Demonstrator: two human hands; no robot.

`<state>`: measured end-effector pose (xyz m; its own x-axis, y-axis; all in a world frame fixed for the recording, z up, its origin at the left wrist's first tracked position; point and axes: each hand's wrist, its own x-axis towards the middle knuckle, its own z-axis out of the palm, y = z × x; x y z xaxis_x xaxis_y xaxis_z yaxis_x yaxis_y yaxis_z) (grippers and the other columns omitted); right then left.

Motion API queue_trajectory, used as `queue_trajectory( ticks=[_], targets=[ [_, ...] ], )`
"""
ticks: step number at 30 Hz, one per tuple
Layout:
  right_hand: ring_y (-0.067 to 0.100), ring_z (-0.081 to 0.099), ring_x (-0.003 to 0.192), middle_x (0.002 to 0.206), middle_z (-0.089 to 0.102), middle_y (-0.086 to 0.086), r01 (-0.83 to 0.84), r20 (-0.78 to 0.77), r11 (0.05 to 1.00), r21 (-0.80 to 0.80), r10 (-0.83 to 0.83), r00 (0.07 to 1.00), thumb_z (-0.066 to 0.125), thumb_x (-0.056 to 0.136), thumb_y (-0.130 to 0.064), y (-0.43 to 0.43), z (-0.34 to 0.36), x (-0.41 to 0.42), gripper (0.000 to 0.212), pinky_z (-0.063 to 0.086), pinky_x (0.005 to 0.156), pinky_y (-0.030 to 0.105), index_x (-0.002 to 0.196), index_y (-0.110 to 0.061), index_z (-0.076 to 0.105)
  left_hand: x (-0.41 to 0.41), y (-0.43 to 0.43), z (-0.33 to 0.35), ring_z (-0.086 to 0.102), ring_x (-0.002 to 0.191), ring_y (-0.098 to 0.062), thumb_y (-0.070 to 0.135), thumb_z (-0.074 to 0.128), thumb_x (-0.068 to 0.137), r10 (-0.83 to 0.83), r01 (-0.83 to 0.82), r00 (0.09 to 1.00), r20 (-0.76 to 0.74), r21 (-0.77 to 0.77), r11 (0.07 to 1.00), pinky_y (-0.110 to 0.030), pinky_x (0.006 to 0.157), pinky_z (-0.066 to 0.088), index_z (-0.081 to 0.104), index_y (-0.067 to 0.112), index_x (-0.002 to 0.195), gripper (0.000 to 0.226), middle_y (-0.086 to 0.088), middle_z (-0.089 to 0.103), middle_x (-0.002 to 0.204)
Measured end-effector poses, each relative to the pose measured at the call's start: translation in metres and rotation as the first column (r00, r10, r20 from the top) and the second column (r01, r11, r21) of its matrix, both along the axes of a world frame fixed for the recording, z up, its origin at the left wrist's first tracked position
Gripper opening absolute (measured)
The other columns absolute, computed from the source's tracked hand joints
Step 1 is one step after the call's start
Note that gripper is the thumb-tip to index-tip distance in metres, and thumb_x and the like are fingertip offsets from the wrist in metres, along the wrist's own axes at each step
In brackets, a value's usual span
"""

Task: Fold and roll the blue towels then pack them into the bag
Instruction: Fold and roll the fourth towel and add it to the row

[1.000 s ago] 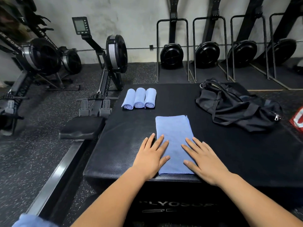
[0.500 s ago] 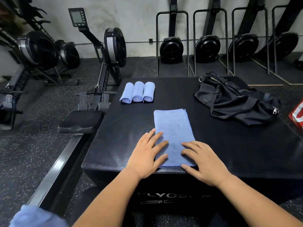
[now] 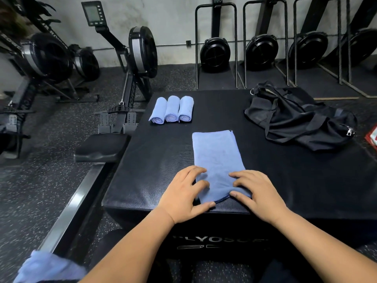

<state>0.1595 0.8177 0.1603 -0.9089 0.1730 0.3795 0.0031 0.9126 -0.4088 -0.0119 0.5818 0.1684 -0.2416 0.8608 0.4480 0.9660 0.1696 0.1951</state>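
Towel [image 3: 218, 154] end pinched by left hand [image 3: 186, 194] and right hand [image 3: 260, 196] (corners hidden under fingers)

Folded blue towel [image 3: 217, 152] lying flat in front; three rolled blue towels [image 3: 172, 109] touching side by side beyond; black bag [image 3: 295, 119] slumping far right.

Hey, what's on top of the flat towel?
The left hand and right hand pinch the flat towel at its near end, covering its near corners; the rest lies bare on the box.
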Motion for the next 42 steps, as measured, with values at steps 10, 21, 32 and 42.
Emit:
queue_trajectory(
  ticks=[10,21,32,42],
  targets=[
    [0.001,0.06,0.122,0.126,0.066,-0.029,0.054,-0.024,0.974,-0.221,-0.06,0.998,0.062,0.093,-0.061,0.003,0.001,-0.004,0.025,0.027,0.122,0.044,0.088,-0.037,0.063,0.003,-0.001,0.004,0.04,0.145,-0.033,0.041,0.075,0.08,-0.025,0.025,0.999,0.033,-0.021,0.999,-0.047,0.118,0.034,0.065,0.016,0.118,0.047,-0.01,0.047,0.15],
    [0.014,0.046,0.138,0.137,0.06,-0.019,0.035,-0.049,0.999,0.02,-0.034,0.998,0.071,0.087,-0.068,-0.007,0.0,0.003,0.039,0.028,0.122,0.045,0.098,-0.032,0.067,-0.001,-0.003,-0.001,0.044,0.137,-0.032,0.031,0.06,0.104,0.043,-0.048,0.997,0.065,0.072,0.996,-0.044,0.115,0.035,0.066,0.013,0.106,0.018,-0.008,0.051,0.147],
    [0.015,0.051,0.116,0.103,0.067,-0.019,0.256,-0.159,0.934,-0.248,-0.3,0.941,0.063,0.095,-0.048,0.0,0.0,0.002,0.03,0.045,0.097,0.031,0.082,-0.023,0.074,-0.007,0.0,-0.002,0.044,0.134,-0.023,0.035,0.051,0.109,0.163,-0.204,0.952,0.259,0.139,0.969,-0.042,0.113,0.037,0.062,0.013,0.088,0.032,0.004,0.057,0.135],
    [0.013,0.049,0.105,0.091,0.062,-0.018,0.395,-0.008,0.859,-0.326,-0.421,0.907,0.088,0.079,-0.04,-0.003,0.006,-0.001,0.028,0.038,0.088,0.012,0.069,-0.034,0.063,-0.016,0.002,-0.007,0.041,0.131,-0.014,0.038,0.072,0.093,0.25,-0.323,0.875,0.414,0.117,0.939,-0.039,0.11,0.04,0.056,0.031,0.083,0.02,0.014,0.056,0.124]
  ],
)
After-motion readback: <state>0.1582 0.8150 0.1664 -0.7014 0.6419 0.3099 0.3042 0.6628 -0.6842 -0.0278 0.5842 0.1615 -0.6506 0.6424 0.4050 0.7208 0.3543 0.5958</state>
